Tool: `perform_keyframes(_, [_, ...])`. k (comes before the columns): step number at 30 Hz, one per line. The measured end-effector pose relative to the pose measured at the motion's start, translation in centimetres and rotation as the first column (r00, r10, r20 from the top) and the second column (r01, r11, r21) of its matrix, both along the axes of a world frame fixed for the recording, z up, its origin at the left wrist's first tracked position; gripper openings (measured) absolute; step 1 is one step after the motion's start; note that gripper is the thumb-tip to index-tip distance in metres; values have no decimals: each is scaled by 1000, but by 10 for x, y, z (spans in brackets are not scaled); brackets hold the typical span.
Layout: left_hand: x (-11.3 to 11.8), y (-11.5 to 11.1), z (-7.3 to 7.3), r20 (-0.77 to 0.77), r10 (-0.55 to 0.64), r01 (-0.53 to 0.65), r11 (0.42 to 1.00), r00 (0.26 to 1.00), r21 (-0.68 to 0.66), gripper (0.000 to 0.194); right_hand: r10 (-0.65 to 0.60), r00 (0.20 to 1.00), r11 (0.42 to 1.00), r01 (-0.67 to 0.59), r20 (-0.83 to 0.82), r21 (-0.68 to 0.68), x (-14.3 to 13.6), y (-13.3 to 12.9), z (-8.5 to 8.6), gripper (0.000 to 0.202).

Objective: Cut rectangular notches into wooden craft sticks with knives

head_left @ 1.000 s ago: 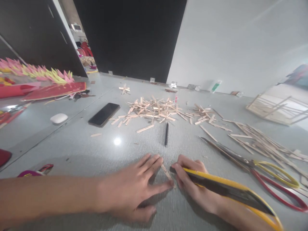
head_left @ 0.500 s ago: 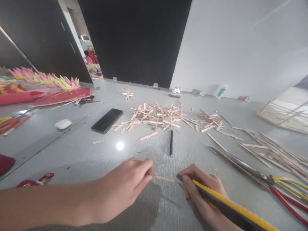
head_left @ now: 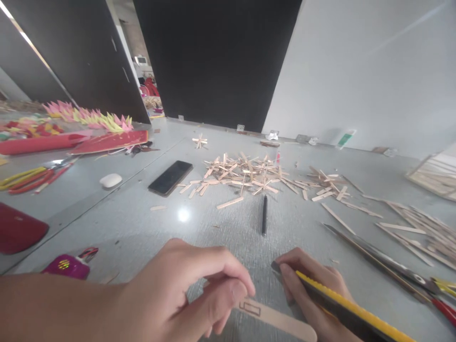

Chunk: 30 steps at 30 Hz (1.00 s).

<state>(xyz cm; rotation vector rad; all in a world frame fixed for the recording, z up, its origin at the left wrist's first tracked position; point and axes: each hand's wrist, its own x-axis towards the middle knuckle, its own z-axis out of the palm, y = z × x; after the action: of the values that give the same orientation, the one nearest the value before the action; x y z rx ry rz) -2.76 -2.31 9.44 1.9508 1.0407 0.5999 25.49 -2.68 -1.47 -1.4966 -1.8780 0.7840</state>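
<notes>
Between the thumb and fingers of my left hand (head_left: 199,285) is a flat wooden craft stick (head_left: 281,320) with a rounded end. A small dark rectangle is marked on it, close to my thumb. My right hand (head_left: 317,280) grips a yellow and black utility knife (head_left: 342,304), its dark tip poking out past my fingers toward the left. The knife tip and the stick are apart. Beyond my hands a black pen (head_left: 264,216) lies on the grey table (head_left: 213,228).
A heap of short wooden pieces (head_left: 245,173) spreads behind the pen. To its left lie a phone (head_left: 171,177) and a white case (head_left: 110,180). Large scissors (head_left: 384,261) and long sticks (head_left: 423,228) are at right. A purple item (head_left: 69,266) sits near my left forearm.
My left hand has turned and come nearer, bringing the craft stick and its marking into plain view. The right hand still holds the knife. The whole view has shifted slightly left.
</notes>
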Motion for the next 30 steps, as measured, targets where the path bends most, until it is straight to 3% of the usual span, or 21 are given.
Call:
perform_keyframes(5, [-1,-4,-2,-6,32,-31,996,999,87,29,52,998,999,-52,25,4,4,3,0,33])
perform_keyframes(11, [0,-3,-3,18,63,-65,988,998,138,25,25,996,997,-31,88,73,2,5,4,31])
perform_keyframes(16, [-1,0,1,-26,-16,21,976,1000,215,23,8,995,990,-22,101,138,-2,6,11,32])
perform_keyframes(25, [-1,0,4,-22,13,-8,975,1000,222,22,5,1000,997,-8,28,82,2,3,9,24])
perform_keyframes(30, [0,-1,-1,-18,61,-57,979,998,196,25,-59,998,998,58,32,40,0,2,8,33])
